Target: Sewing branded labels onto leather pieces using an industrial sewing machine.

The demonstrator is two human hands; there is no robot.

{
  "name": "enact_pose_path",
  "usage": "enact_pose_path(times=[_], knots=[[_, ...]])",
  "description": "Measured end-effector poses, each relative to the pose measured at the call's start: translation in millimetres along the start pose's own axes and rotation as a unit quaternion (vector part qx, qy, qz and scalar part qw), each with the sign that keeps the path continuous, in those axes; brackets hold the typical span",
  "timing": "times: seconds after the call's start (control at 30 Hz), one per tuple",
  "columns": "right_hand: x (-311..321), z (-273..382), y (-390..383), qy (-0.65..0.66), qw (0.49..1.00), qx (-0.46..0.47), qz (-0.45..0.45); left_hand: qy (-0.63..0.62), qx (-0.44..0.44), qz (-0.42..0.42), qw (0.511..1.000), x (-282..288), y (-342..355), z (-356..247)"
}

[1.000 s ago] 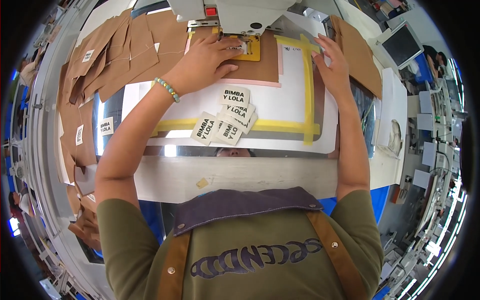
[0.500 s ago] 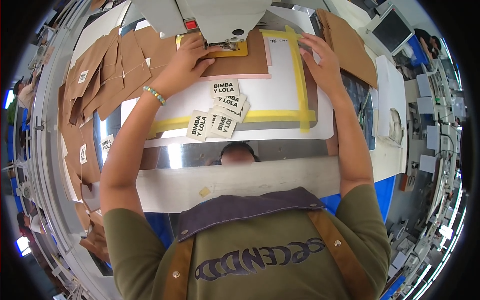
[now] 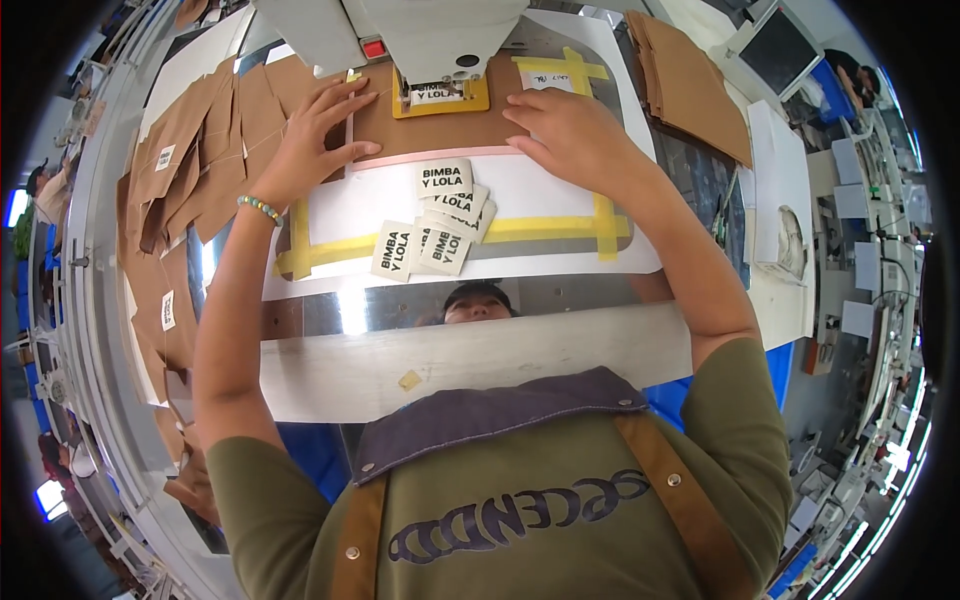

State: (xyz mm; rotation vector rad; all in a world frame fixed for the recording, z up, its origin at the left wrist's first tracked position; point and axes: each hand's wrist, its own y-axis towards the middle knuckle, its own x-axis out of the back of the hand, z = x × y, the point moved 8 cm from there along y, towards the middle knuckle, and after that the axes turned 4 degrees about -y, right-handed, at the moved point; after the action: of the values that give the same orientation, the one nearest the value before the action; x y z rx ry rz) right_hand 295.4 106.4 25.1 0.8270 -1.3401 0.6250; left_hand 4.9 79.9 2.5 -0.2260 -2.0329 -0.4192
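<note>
A flat brown panel (image 3: pixel 430 138) with a pink strip along its near edge lies under the sewing machine head (image 3: pixel 425 35). The machine's yellow presser frame (image 3: pixel 445 108) rests over it, with a white printed label (image 3: pixel 430 94) visible inside. My left hand (image 3: pixel 318 140) lies at the panel's left edge, fingers spread. On the opposite side, my right hand (image 3: pixel 560 135) touches the panel's right edge with its fingertips and thumb, fingers apart. Several loose white labels (image 3: pixel 444 178) overlap in a small pile just nearer me, on a white sheet (image 3: pixel 345 208) marked with yellow tape.
Brown pieces (image 3: pixel 210 150) with labels and threads are heaped at the left. A stack of brown panels (image 3: pixel 690 95) sits at the far right, near a monitor (image 3: pixel 775 55) and a white box (image 3: pixel 780 200). A metal edge (image 3: pixel 560 345) runs along the table's near side.
My left hand has drawn back leftward from the presser frame, uncovering the label in it. My right hand has come left from the taped sheet's far right side onto the panel's edge.
</note>
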Motion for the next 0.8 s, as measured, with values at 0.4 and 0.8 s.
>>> enact_pose_path(times=[0.4,0.8], knots=[[18,-1,-44,-0.034,0.999,-0.009,-0.006,0.037,-0.095,-0.042,0.994,-27,13,-63],[19,-1,-52,-0.027,0.998,0.010,-0.056,-0.069,-0.097,-0.015,0.993,-22,14,-64]])
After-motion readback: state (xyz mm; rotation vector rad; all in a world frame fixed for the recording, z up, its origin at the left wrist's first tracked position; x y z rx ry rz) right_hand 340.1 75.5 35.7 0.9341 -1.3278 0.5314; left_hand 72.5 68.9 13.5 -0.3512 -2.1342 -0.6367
